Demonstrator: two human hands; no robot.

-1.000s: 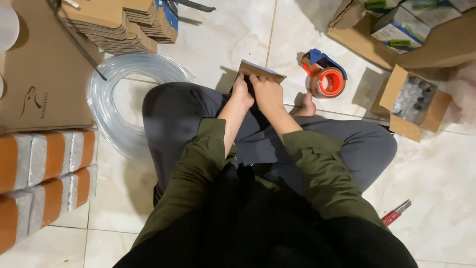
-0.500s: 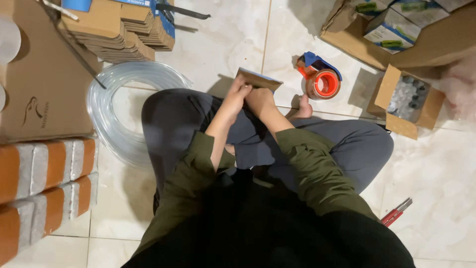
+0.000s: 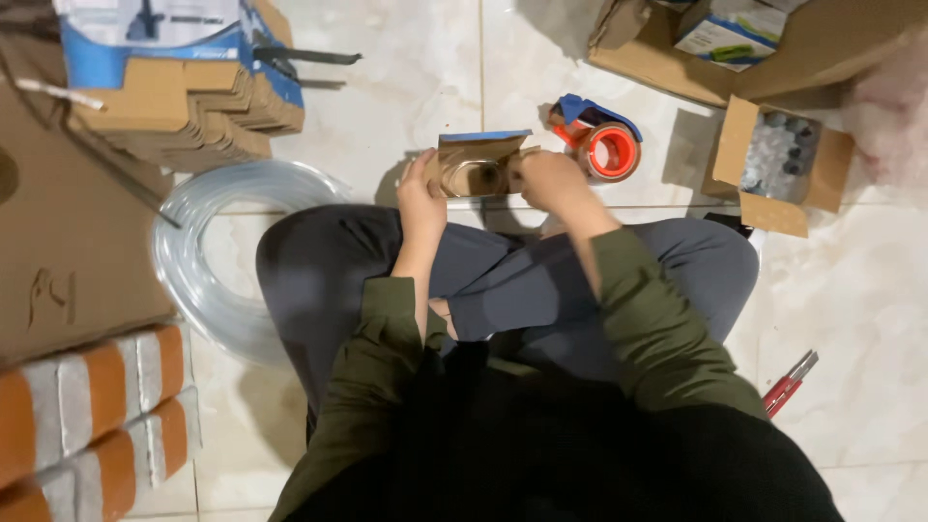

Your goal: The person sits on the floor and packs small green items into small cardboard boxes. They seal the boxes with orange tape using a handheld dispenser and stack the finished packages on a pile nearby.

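I sit cross-legged on a tiled floor and hold a small open cardboard box [image 3: 478,164] above my knees. Its open end faces me and something rolled or coiled shows inside, too dim to name. My left hand [image 3: 420,198] grips the box's left side. My right hand [image 3: 549,179] grips its right side, fingers on the flap. A blue edge runs along the box's top. Just beyond my right hand an orange and blue tape dispenser [image 3: 601,143] lies on the floor.
A coil of clear tubing [image 3: 208,256] lies left of my knee. Flat cartons [image 3: 184,97] are stacked at upper left, orange and grey bundles [image 3: 87,406] at lower left. An open box of small parts [image 3: 783,164] sits at right, a red-handled tool [image 3: 788,382] by my right leg.
My hands have lifted the small box away from my lap and spread to its two sides, turning its open end toward me. The view has shifted down and right.
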